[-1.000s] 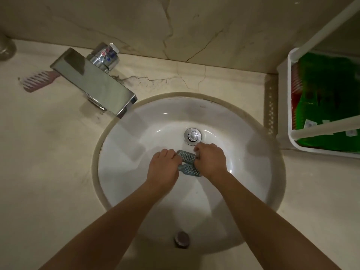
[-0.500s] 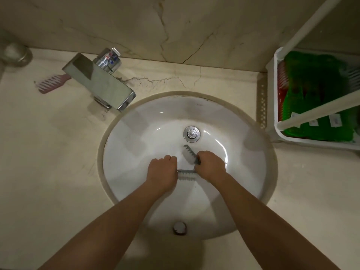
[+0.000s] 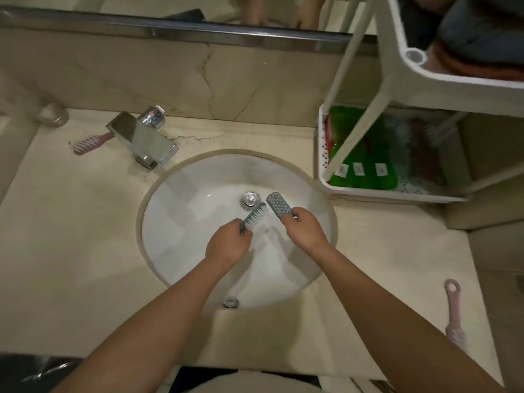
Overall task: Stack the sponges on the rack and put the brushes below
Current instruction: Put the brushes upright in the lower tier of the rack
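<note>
Head view, and we have both hands over the sink (image 3: 175, 222). What are we holding?

— A grey brush each. Our left hand (image 3: 228, 245) is curled round the handle of one grey brush (image 3: 253, 215), turned edge-on to us. Our right hand (image 3: 304, 228) is clamped on the handle of the other grey brush (image 3: 279, 207), bristle face up. The heads sit just beside each other near the drain, apart as far as we can tell.

— Why by the handles?

— We reckon it keeps the bristle ends free and lets any drips fall into the bowl, not onto the desk (image 3: 71, 236).

— And where do they go?

— Brushes go below, so we look right to the rack's lower tray (image 3: 368, 191), where green items (image 3: 368, 154) already lie. The upper tray (image 3: 453, 78) holds something too blurred for us to name.

— Any left over?

— Two: a pink brush (image 3: 88, 143) behind the tap (image 3: 141, 140), and another pink brush (image 3: 453, 316) on the desk at our right.
</note>
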Tool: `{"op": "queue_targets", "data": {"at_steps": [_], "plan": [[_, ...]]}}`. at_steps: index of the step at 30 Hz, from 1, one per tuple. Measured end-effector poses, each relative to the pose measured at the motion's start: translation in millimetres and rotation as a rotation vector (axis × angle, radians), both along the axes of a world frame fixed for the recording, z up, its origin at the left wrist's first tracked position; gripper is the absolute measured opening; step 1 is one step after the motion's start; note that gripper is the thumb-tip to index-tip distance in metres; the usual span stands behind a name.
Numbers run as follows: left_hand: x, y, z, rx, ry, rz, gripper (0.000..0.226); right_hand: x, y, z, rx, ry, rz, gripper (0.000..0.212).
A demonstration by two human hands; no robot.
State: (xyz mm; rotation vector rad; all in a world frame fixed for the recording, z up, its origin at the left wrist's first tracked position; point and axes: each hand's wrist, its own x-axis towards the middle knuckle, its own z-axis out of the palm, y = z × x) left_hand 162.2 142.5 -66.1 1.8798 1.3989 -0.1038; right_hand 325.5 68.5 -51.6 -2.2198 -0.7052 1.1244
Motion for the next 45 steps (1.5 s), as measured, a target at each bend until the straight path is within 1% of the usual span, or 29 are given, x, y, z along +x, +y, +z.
{"op": "queue_targets", "data": {"at_steps": [3,6,11,14,18,21,23,25,30,32,35,38,39,42,43,45], "plan": [[12,-25,14,-0.043,-0.109,0.072,0.025,6,-23,15,0.054,0.068,-0.073,0.014],[25,-51,27,-0.099,-0.231,0.138,0.028,13,-43,28,0.103,0.113,-0.119,0.012],[53,-81,50,-0.168,-0.337,0.197,0.029,22,-73,48,0.207,0.241,-0.192,0.017],[69,-95,64,-0.21,-0.395,0.216,0.024,31,-90,59,0.237,0.241,-0.215,0.017],[89,-111,79,-0.317,-0.472,0.252,0.021,47,-111,69,0.295,0.248,-0.291,0.014],[104,-120,90,-0.391,-0.498,0.262,0.023,58,-122,78,0.394,0.27,-0.365,0.012],[115,-125,97,-0.427,-0.537,0.258,0.026,66,-125,85,0.45,0.233,-0.407,0.011],[126,-128,106,-0.451,-0.566,0.233,0.023,73,-129,92,0.502,0.209,-0.423,0.016],[158,-130,129,-0.45,-0.655,0.168,0.022,92,-134,114,0.563,0.303,-0.458,0.021],[170,-128,136,-0.439,-0.668,0.155,0.021,102,-132,121,0.589,0.338,-0.492,0.026],[185,-124,143,-0.434,-0.656,0.133,0.027,112,-133,126,0.604,0.35,-0.545,0.028],[198,-121,147,-0.451,-0.679,0.136,0.024,123,-135,125,0.598,0.338,-0.548,0.044],[201,-121,147,-0.454,-0.671,0.135,0.025,126,-135,126,0.588,0.302,-0.538,0.044],[209,-121,146,-0.469,-0.657,0.106,0.023,138,-133,126,0.595,0.182,-0.504,0.026],[211,-122,145,-0.464,-0.658,0.093,0.02,141,-132,126,0.615,0.177,-0.492,0.025],[216,-121,143,-0.443,-0.655,0.067,0.014,147,-129,126,0.651,0.184,-0.464,0.03]]}}
